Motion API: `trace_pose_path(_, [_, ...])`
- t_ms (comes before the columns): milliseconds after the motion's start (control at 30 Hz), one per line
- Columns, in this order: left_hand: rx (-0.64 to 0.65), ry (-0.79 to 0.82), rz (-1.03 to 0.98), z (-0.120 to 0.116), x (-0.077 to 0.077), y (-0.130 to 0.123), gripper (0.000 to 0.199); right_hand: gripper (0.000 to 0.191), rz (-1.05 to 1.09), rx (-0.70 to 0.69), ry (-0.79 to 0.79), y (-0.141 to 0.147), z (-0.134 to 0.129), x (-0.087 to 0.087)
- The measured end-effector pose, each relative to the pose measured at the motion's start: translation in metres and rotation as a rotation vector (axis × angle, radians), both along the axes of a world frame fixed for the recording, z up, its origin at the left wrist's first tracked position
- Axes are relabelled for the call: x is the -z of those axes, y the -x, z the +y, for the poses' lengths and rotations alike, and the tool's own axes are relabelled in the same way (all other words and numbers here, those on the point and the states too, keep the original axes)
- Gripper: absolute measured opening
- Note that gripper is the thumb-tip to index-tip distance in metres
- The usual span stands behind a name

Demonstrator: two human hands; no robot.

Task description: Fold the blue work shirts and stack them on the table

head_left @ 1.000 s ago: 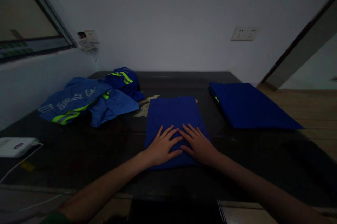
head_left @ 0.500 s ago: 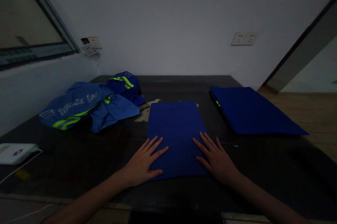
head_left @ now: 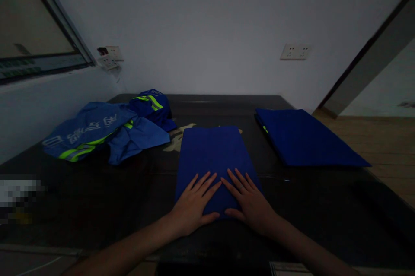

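Note:
A folded blue cloth piece point(head_left: 212, 146), roughly rectangular and flat, lies in front of me on the dark table point(head_left: 142, 198). My left hand point(head_left: 193, 207) rests on its near left part, palm down with fingers spread. On the near right part lies my right hand point(head_left: 251, 204), also flat with fingers apart. The two hands sit close together, their thumbs nearly meeting at the cloth's near edge. Neither hand grips anything. Whether the cloth is a garment cannot be told from what shows.
To the right lies another folded blue cloth stack point(head_left: 308, 140) with a small yellow-green strip at its edge. Crumpled blue garments with reflective bands point(head_left: 94, 131) lie at the left. A wall with sockets point(head_left: 295, 52) stands behind the table.
Both hands have slid inward over the blue cloth, from its sides toward the middle of its near part. They stay flat and spread. The view has shifted slightly.

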State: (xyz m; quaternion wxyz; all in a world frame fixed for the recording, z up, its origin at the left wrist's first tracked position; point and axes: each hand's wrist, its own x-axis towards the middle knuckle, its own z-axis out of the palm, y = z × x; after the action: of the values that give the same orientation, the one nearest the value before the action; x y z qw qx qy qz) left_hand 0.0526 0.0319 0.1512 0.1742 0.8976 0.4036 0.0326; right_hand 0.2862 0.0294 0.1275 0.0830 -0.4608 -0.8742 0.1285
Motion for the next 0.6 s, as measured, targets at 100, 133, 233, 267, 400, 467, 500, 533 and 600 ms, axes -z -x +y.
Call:
trace_pose_path(100, [-0.03,0.128,-0.121,0.004,-0.008,0.009,0.07,0.074,0.07,0.002,0.111,-0.008,0.002,-0.012])
trace_pose_path(133, [-0.072,0.175,-0.191,0.009,-0.011,0.014,0.06,0.07,0.119,-0.002,0.165,-0.012,0.005,-0.017])
trace_pose_path(233, [-0.337,0.193,-0.436,0.036,-0.019,0.038,0.038,0.053,0.336,0.061,0.281,-0.034,0.02,-0.033])
trace_pose_path(267, [-0.455,0.184,-0.521,0.047,-0.022,0.047,0.037,0.049,0.411,0.125,0.284,-0.042,0.027,-0.036])
trace_pose_path(400, [-0.784,0.471,-0.845,0.087,-0.028,0.079,0.051,0.049,0.59,0.406,0.32,-0.073,0.051,-0.033])
trace_pose_path(467, [-0.8,0.664,-0.943,0.098,-0.029,0.087,0.056,0.057,0.655,0.462,0.461,-0.082,0.053,-0.026])
trace_pose_path(500, [-0.789,0.719,-0.968,0.102,-0.029,0.089,0.057,0.061,0.69,0.478,0.537,-0.085,0.051,-0.024])
trace_pose_path(533, [-0.775,0.752,-0.979,0.107,-0.028,0.09,0.056,0.065,0.725,0.494,0.599,-0.086,0.048,-0.022])
trace_pose_path(600, [-0.752,0.791,-0.978,0.117,-0.025,0.09,0.05,0.073,0.785,0.526,0.673,-0.086,0.042,-0.022])
